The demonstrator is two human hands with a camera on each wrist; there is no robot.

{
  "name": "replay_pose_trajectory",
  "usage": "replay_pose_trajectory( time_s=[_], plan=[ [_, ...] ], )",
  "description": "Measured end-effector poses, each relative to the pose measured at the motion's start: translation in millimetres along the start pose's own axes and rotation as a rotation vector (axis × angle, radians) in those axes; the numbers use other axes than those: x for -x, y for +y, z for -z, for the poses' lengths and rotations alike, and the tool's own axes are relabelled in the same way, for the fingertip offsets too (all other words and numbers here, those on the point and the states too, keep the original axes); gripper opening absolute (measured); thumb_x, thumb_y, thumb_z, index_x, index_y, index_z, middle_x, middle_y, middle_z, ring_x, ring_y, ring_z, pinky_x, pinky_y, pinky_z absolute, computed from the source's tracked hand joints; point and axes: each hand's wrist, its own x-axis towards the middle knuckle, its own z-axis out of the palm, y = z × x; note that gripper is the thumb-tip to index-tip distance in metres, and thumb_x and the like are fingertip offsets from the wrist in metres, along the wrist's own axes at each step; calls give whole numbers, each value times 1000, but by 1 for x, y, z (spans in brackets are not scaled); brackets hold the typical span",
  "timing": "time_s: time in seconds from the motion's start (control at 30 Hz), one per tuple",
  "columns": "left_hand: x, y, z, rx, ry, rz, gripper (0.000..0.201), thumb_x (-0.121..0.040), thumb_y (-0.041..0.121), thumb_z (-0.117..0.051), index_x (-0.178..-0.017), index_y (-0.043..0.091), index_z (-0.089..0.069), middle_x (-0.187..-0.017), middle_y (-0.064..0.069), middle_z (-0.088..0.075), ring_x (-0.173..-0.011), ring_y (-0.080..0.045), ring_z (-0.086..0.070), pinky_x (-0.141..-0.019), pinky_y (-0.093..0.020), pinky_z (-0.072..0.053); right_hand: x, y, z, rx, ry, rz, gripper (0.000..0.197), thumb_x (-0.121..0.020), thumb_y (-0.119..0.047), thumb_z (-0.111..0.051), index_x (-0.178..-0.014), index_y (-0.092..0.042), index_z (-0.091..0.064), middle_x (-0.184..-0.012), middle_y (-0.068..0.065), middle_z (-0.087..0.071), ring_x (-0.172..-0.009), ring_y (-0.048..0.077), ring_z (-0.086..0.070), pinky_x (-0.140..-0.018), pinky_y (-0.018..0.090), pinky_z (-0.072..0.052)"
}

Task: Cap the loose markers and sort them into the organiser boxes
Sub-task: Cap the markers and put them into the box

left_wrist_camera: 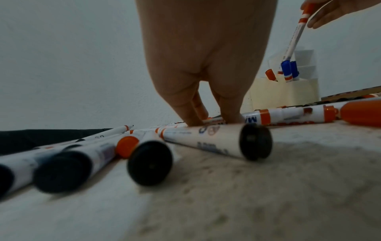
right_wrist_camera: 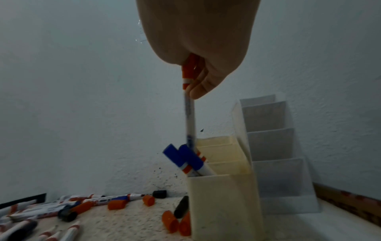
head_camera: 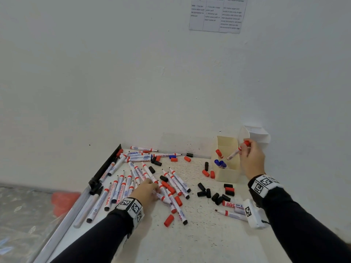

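My right hand (head_camera: pixel 247 149) pinches a red-capped marker (head_camera: pixel 234 153) by its cap end. The marker hangs tip-end down over the cream organiser box (head_camera: pixel 228 175). In the right wrist view this marker (right_wrist_camera: pixel 189 117) reaches down behind two blue-capped markers (right_wrist_camera: pixel 185 158) that stand in the box's front compartment (right_wrist_camera: pixel 222 203). A red-capped marker (head_camera: pixel 219 153) leans in the compartment behind. My left hand (head_camera: pixel 150 188) lies on the pile of uncapped markers (head_camera: pixel 133 179), fingers curled down onto one white marker (left_wrist_camera: pixel 206 138).
Loose red caps (head_camera: pixel 168 220) and black caps (head_camera: pixel 215 197) lie scattered over the speckled table. A translucent organiser (head_camera: pixel 256 133) stands behind the cream one against the wall. A black rail (head_camera: pixel 106 168) runs along the table's left edge. A white tagged device (head_camera: pixel 252 213) sits near my right wrist.
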Motion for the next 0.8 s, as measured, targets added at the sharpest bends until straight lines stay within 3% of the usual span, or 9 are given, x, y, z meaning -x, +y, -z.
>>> replay_pose_trajectory(
  time_s=[0.1, 0.23, 0.33, 0.37, 0.47, 0.57, 0.67, 0.73, 0.8],
  plan=[
    [-5, 4, 3, 15, 32, 11, 29, -94, 22, -48, -123, 20, -51, -129, -2, -44, -116, -18, -47, -101, -27, -38, -7, 5, 4, 33, 30, 1, 25, -97, -12, -42, -115, 1, -53, -96, 18, -62, -86, 31, -60, -74, 32, -44],
    [-10, 7, 10, 31, 117, 21, 27, -98, 28, -41, -123, 21, -49, -125, -2, -50, -111, -17, -52, -92, -27, -43, -12, 8, -6, 82, -70, 34, 29, -97, -10, -40, -123, -1, -50, -102, 13, -55, -89, 19, -52, -87, 28, -41],
    [-14, 6, 14, 68, 163, 35, 28, -97, 34, -41, -121, 22, -50, -118, -1, -56, -103, -15, -55, -90, -27, -47, -13, 10, -17, 112, -116, 69, 25, -96, -4, -40, -119, -2, -50, -103, 11, -52, -73, 7, -51, -73, 8, -38],
    [-15, 5, 15, 88, 171, 37, 27, -97, 34, -41, -120, 22, -50, -116, -1, -57, -100, -14, -55, -89, -26, -47, -13, 11, -21, 129, -113, 90, 22, -94, -2, -41, -113, -1, -52, -100, 11, -52, -74, 10, -52, -71, 9, -37],
    [-19, 1, 20, 181, 198, 71, 25, -97, 32, -42, -116, 20, -51, -109, 0, -58, -89, -10, -54, -81, -23, -45, -11, 19, -33, 182, -148, 96, 18, -92, 0, -44, -104, -1, -58, -95, 7, -53, -88, 24, -54, -78, 28, -42],
    [-20, 0, 22, 271, 216, 123, 25, -96, 32, -44, -115, 17, -51, -97, 3, -58, -81, -8, -55, -73, -19, -44, -11, 29, -42, 271, -274, 6, 22, -92, -3, -45, -109, -3, -59, -108, 14, -61, -95, 26, -56, -81, 29, -43],
    [-20, 0, 22, 301, 233, 164, 26, -96, 33, -45, -113, 16, -52, -92, 6, -55, -80, -7, -53, -69, -16, -39, -10, 29, -45, 320, -418, -91, 33, -96, -9, -42, -128, -4, -49, -130, 15, -53, -117, 29, -51, -97, 33, -39],
    [-19, 0, 21, 307, 221, 174, 25, -96, 34, -45, -112, 16, -53, -92, 5, -55, -79, -7, -53, -64, -14, -38, -10, 26, -47, 324, -412, -93, 34, -96, -10, -42, -129, -3, -48, -133, 15, -49, -121, 29, -48, -101, 34, -37],
    [-18, 1, 19, 332, 196, 185, 24, -95, 34, -46, -110, 16, -52, -91, 4, -56, -77, -8, -53, -58, -13, -38, -9, 18, -48, 309, -316, -29, 29, -94, -10, -46, -120, -2, -54, -126, 14, -51, -114, 27, -50, -97, 29, -38]
  ],
)
